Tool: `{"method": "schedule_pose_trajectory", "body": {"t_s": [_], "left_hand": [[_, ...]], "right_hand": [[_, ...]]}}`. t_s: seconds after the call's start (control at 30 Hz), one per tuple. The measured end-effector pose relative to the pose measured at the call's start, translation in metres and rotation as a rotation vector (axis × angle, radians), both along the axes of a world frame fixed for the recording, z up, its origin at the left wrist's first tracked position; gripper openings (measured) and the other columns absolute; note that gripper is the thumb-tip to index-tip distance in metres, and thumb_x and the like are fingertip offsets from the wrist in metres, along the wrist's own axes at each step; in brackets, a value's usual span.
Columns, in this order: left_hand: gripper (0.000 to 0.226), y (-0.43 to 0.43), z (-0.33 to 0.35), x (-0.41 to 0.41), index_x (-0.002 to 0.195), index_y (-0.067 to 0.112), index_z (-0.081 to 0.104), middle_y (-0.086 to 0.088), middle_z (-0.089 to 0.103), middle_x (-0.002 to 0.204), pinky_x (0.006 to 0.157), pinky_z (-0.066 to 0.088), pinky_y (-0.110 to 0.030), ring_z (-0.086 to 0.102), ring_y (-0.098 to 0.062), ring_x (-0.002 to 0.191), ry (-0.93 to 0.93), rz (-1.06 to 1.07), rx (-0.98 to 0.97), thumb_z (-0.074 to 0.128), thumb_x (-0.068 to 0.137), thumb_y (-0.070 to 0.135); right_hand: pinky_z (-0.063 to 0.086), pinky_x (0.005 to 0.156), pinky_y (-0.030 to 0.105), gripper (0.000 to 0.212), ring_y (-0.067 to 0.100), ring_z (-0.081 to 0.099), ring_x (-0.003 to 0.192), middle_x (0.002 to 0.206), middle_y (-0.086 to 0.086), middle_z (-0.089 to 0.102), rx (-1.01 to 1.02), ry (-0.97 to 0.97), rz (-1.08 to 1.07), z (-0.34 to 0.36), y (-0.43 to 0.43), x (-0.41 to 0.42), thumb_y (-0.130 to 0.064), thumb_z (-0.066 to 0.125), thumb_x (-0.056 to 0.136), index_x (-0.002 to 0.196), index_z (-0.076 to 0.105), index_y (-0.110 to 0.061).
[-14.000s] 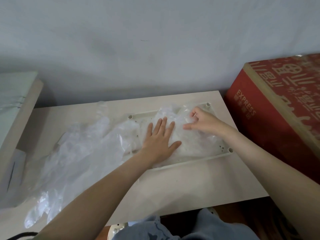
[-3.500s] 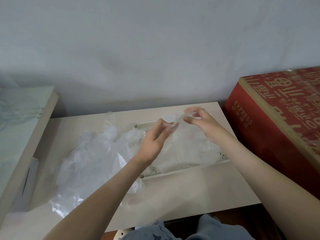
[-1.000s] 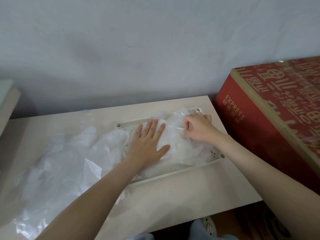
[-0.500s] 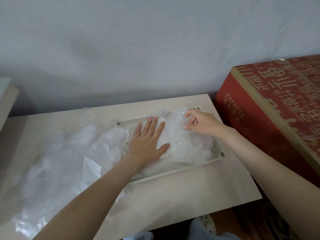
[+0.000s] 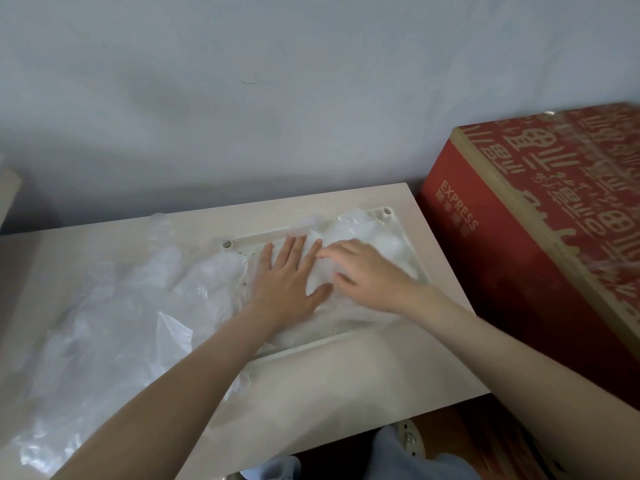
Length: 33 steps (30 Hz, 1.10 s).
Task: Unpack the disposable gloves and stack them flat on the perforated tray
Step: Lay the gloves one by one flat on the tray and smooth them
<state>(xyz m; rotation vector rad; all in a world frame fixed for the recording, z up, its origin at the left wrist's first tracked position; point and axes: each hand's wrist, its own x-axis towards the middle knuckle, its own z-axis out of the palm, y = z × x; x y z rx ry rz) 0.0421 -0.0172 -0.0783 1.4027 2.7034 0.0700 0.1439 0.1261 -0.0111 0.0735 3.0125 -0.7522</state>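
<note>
pile [image 5: 114,306]: loose clear gloves and film are heaped on the left half of the table [image 5: 346,386], up to the tray's left edge (single gloves cannot be told apart in it).
left hand [image 5: 289,282]: laid palm down on the stack, fingers straight and slightly apart, nothing gripped.
stack [image 5: 367,230]: the unpacked gloves are gathered inside the tray, crumpled and raised toward the far right corner.
right hand [image 5: 369,275]: rested on the stack just beside the left hand, fingers loosely extended and apart; no pinch is seen, though the hand is a little blurred.
tray [image 5: 386,213]: set on the right half of the table, its holes mostly covered.
box [image 5: 540,258]: a red carton is stood just beside the table's right edge.
step: a glove is judged to be pressed and smoothed onto the stack.
next move: the raised far corner should be flattened, then one glove drawn from the pile; the thin film is likely to cling, so a single layer must be separated before it is carried across.
</note>
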Motion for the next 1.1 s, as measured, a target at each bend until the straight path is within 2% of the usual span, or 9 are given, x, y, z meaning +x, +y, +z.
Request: {"method": "schedule_pose_trajectory", "body": {"t_s": [0.17,0.23,0.4,0.57,0.67,0.77,0.87,0.97,1.1], "left_hand": [[0.088,-0.002,-0.001,0.001,0.153,0.025,0.002,-0.006,-0.005,0.161,0.116,0.003,-0.052,-0.003,-0.024,0.148,0.043,0.005,0.028,0.002,0.078,0.071],[0.087,0.000,-0.003,0.002,0.153,0.026,0.002,-0.004,-0.006,0.160,0.116,0.001,-0.052,-0.005,-0.023,0.148,0.042,0.010,0.019,0.002,0.079,0.071],[0.090,0.002,0.000,0.001,0.152,0.026,-0.010,-0.003,-0.014,0.160,0.117,-0.005,-0.049,-0.013,-0.021,0.147,0.009,0.017,-0.049,-0.006,0.075,0.072],[0.074,0.011,0.032,0.007,0.153,0.018,-0.001,-0.004,-0.012,0.161,0.118,-0.008,-0.046,-0.012,-0.021,0.147,-0.097,0.027,-0.022,0.022,0.097,0.059],[0.048,-0.002,0.061,0.009,0.145,0.008,0.032,-0.010,0.026,0.154,0.115,0.015,-0.039,0.022,-0.029,0.141,-0.073,0.009,0.304,0.035,0.101,0.030],[0.046,-0.035,0.075,0.009,0.122,0.000,0.052,-0.018,0.055,0.121,0.092,0.038,-0.040,0.052,-0.038,0.103,0.069,0.051,0.565,0.039,0.078,-0.002],[0.031,-0.087,0.079,0.003,0.104,0.005,0.045,-0.018,0.054,0.094,0.074,0.034,-0.036,0.049,-0.034,0.078,0.229,0.248,0.681,0.035,0.074,0.005],[0.020,-0.141,0.073,0.003,0.097,0.006,0.042,-0.016,0.049,0.087,0.073,0.033,-0.037,0.046,-0.032,0.075,0.306,0.429,0.675,0.044,0.083,0.020],[0.049,-0.191,0.063,0.005,0.116,0.003,0.047,-0.018,0.048,0.116,0.090,0.036,-0.045,0.045,-0.037,0.108,0.007,0.677,0.200,0.049,0.094,0.046]], "right_hand": [[0.007,0.119,0.034,0.068,0.022,0.003,0.148,0.161,0.009,0.005,0.080,-0.291,-0.145,-0.023,-0.021,0.011,-0.037,0.034,0.102,0.154,-0.002,-0.012],[-0.005,0.120,0.035,0.067,0.018,-0.013,0.148,0.161,0.005,-0.013,0.186,-0.383,-0.195,-0.031,-0.012,0.021,-0.043,0.023,0.103,0.152,-0.011,-0.013],[-0.012,0.118,0.036,0.069,0.016,-0.022,0.145,0.159,0.003,-0.022,0.198,-0.450,-0.324,-0.037,0.008,0.031,-0.047,0.019,0.102,0.150,-0.018,-0.016],[-0.009,0.117,0.038,0.072,0.021,-0.016,0.147,0.161,0.007,-0.013,0.198,-0.412,-0.360,-0.028,0.007,0.028,-0.046,0.027,0.100,0.152,-0.014,-0.018],[0.005,0.117,0.037,0.075,0.022,0.004,0.148,0.160,0.008,0.007,0.259,-0.290,-0.311,-0.010,-0.001,0.023,-0.037,0.040,0.098,0.153,-0.007,-0.018],[0.014,0.113,0.035,0.073,0.025,0.018,0.143,0.154,0.006,0.022,0.266,-0.212,-0.221,0.009,-0.012,0.019,-0.028,0.046,0.096,0.153,0.002,-0.017],[0.017,0.110,0.036,0.067,0.026,0.023,0.138,0.151,0.005,0.028,0.213,-0.195,-0.141,0.024,-0.035,0.012,-0.026,0.047,0.096,0.152,0.011,-0.017],[0.019,0.108,0.035,0.060,0.024,0.024,0.137,0.150,0.005,0.030,0.167,-0.225,-0.065,0.033,-0.062,0.003,-0.024,0.046,0.097,0.150,0.019,-0.017],[0.020,0.110,0.034,0.051,0.021,0.023,0.139,0.153,0.003,0.029,0.152,-0.285,0.034,0.047,-0.089,-0.008,-0.025,0.043,0.099,0.148,0.028,-0.017]]}}
